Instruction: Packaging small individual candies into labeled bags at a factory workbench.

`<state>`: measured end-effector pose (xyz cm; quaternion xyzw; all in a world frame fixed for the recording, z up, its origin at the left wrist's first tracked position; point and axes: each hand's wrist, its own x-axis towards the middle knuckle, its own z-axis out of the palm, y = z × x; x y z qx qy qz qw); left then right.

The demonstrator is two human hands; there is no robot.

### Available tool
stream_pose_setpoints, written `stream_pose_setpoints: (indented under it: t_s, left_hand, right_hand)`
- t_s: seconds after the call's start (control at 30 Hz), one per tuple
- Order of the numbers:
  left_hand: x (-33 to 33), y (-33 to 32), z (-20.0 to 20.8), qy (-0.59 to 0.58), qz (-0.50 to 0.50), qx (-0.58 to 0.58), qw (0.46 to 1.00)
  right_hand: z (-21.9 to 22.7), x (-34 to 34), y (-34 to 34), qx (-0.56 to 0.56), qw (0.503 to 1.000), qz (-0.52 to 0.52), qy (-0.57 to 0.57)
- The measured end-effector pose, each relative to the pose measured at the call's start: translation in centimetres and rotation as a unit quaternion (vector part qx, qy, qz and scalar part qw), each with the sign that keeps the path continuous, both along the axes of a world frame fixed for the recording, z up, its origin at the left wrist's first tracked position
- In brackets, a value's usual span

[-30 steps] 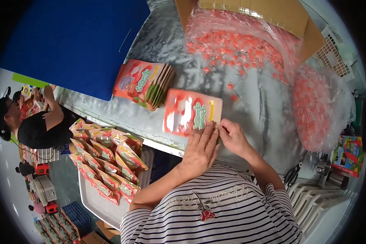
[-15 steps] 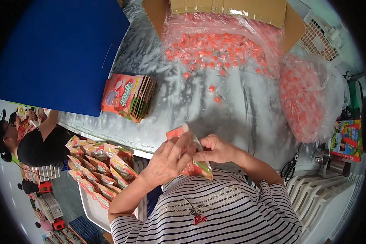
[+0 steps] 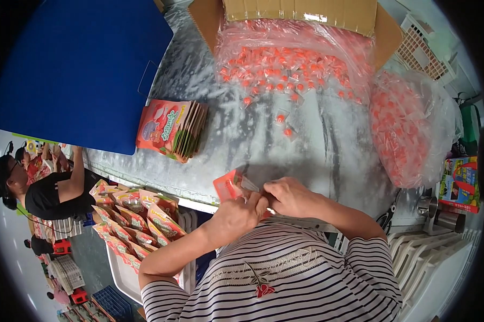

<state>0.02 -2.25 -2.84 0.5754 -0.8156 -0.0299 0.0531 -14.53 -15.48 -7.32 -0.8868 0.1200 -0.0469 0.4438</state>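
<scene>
Just over the table's front edge I hold a red candy pouch (image 3: pixel 227 185), tilted, its upper corner sticking out past my fingers. My left hand (image 3: pixel 237 216) is closed around its lower part. The fingers of my right hand (image 3: pixel 289 197) are pinched at the pouch's right edge, close against the left hand; most of the pouch there is covered by my fingers. Farther off to the left lies a fanned stack of flat red pouches (image 3: pixel 169 129). Individually wrapped red candies (image 3: pixel 281 118) are scattered on the table (image 3: pixel 236 139) ahead of my hands.
A cardboard box (image 3: pixel 301 13) spills wrapped candies at the back. Right of it sits a clear bag of candies (image 3: pixel 400 129). Scissors (image 3: pixel 384 220) and a metal cup (image 3: pixel 427 206) lie rightward. Filled pouches (image 3: pixel 137 220) stand in a white tray (image 3: pixel 116 268). A blue panel (image 3: pixel 75 75) is far left; a co-worker (image 3: pixel 54 188) stands beyond.
The pouch has turned in my hands, showing its red upper corner more. My right hand has moved closer to the left one. The co-worker at the left has shifted an arm.
</scene>
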Motion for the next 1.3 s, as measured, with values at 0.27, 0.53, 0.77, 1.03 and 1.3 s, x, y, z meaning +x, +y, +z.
stream_pose_setpoints:
  t_s: [0.27,0.53,0.77,1.03,1.3]
  left_hand:
    - [0.7,-1.1,-1.1,0.111,0.007,0.080,0.991]
    - [1.6,-1.7,0.9,0.192,0.019,0.073,0.978]
    - [2.4,-1.0,1.5,0.203,0.208,-0.004,0.957]
    - [2.2,0.3,0.8,0.211,0.287,0.033,0.934]
    - [2.0,0.2,0.5,0.209,0.275,0.011,0.939]
  right_hand:
    - [-2.2,0.7,-1.7,0.005,0.996,-0.094,-0.001]
    - [-3.2,1.9,-6.0,0.196,0.978,-0.074,0.018]
    - [-6.9,4.9,-18.0,-0.157,0.931,-0.317,-0.096]
    - [-10.1,9.2,-22.2,-0.278,0.900,-0.324,-0.090]
    - [-10.2,6.3,-19.4,-0.331,0.894,-0.290,-0.080]
